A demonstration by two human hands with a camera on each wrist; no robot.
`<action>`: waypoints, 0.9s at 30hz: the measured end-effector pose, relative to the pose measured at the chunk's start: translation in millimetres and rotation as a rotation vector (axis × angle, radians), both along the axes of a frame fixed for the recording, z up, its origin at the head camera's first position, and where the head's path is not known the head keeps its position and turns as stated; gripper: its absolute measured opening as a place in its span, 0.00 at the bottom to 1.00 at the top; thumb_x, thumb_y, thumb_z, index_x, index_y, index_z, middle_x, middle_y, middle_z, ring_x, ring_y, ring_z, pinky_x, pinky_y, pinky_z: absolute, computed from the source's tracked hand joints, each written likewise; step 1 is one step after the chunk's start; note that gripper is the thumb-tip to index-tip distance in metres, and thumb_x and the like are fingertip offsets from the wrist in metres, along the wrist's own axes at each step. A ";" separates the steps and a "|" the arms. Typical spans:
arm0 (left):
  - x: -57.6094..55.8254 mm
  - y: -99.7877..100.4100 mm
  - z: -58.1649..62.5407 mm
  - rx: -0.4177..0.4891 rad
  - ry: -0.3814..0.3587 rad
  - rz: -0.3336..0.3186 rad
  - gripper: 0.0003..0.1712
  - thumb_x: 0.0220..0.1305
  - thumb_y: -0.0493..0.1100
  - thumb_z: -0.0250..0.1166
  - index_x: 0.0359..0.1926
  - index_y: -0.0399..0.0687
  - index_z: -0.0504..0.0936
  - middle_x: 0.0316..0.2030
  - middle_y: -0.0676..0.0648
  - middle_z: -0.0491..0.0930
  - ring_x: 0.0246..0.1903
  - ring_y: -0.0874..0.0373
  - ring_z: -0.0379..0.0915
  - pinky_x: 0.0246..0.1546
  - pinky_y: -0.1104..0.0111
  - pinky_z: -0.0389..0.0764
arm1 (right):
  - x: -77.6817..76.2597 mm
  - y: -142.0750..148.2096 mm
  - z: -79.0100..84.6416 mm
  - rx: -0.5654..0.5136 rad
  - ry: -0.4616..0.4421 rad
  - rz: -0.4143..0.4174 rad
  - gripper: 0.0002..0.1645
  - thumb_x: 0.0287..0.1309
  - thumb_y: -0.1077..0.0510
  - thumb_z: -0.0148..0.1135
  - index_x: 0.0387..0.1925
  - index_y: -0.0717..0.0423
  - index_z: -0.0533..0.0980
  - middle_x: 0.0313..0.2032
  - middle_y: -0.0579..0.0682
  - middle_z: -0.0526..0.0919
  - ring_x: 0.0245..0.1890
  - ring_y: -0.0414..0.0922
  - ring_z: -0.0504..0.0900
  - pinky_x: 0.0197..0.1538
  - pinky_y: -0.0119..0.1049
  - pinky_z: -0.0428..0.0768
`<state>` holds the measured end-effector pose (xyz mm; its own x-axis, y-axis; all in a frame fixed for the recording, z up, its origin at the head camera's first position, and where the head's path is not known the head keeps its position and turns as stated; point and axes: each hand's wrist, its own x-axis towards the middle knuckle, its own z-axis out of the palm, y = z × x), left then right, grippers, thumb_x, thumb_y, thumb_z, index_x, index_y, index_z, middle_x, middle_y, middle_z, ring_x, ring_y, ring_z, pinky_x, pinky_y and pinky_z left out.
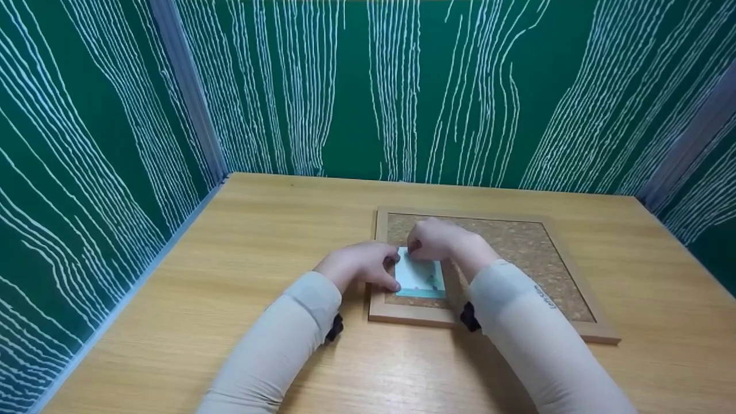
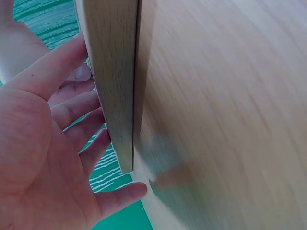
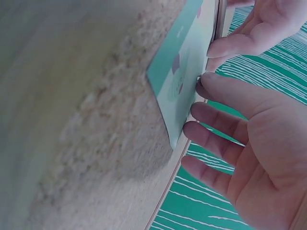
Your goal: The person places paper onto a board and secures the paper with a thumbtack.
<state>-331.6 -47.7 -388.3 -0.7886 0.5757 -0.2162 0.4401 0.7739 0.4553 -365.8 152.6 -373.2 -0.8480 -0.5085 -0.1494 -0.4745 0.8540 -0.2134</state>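
Note:
A pale mint card [image 1: 422, 277] with a teal strip along its near edge and small printed figures lies on the cork board [image 1: 500, 247], towards its left side. My left hand [image 1: 371, 263] rests at the card's left edge, with thumb and index finger spread and touching it. The other left fingers lie along the wooden frame [image 2: 112, 86]. Above the card's far part, my right hand [image 1: 443, 241] bends down with thumb and index tip together. They seem to pinch a tiny pin-like piece [image 3: 198, 78] against the card, mostly hidden by the fingertips.
The framed board lies flat on a light wooden table [image 1: 259, 241], right of the middle. Green partitions [image 1: 351, 86] with wavy white lines stand behind the table and at both sides. A dark wrist mount [image 1: 470, 317] sits under the right sleeve.

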 end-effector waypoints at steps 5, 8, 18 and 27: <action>0.0 0.4 0.1 -0.031 0.037 -0.024 0.37 0.59 0.57 0.75 0.66 0.48 0.77 0.57 0.49 0.77 0.51 0.55 0.70 0.61 0.59 0.72 | -0.6 1.3 -0.1 -0.032 -0.009 0.032 0.05 0.63 0.61 0.67 0.37 0.51 0.88 0.33 0.45 0.85 0.33 0.46 0.80 0.42 0.44 0.80; -0.3 0.6 -0.4 -0.045 0.046 -0.030 0.38 0.59 0.58 0.75 0.66 0.48 0.76 0.58 0.49 0.76 0.52 0.55 0.70 0.61 0.59 0.72 | -1.2 2.4 -0.9 -0.054 -0.020 0.039 0.06 0.64 0.62 0.67 0.38 0.52 0.88 0.34 0.45 0.85 0.33 0.46 0.80 0.43 0.43 0.81; -0.8 -0.5 -0.8 -0.028 0.010 -0.003 0.40 0.60 0.59 0.75 0.69 0.51 0.75 0.62 0.49 0.76 0.55 0.55 0.70 0.64 0.56 0.70 | -2.1 1.4 -1.6 -0.062 -0.057 0.012 0.09 0.68 0.63 0.63 0.42 0.55 0.88 0.35 0.48 0.85 0.35 0.47 0.81 0.46 0.45 0.81; -1.6 -0.3 -2.8 -0.014 0.010 0.002 0.40 0.60 0.59 0.74 0.69 0.51 0.75 0.61 0.49 0.76 0.55 0.54 0.70 0.65 0.56 0.69 | -1.2 -1.6 1.1 -0.036 -0.098 -0.056 0.13 0.72 0.60 0.58 0.48 0.54 0.86 0.40 0.50 0.86 0.41 0.50 0.83 0.53 0.49 0.80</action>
<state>-333.1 -48.0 -391.1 -0.7919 0.5712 -0.2160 0.4434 0.7810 0.4398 -367.1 150.9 -372.1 -0.8574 -0.4671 -0.2159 -0.4013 0.8696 -0.2876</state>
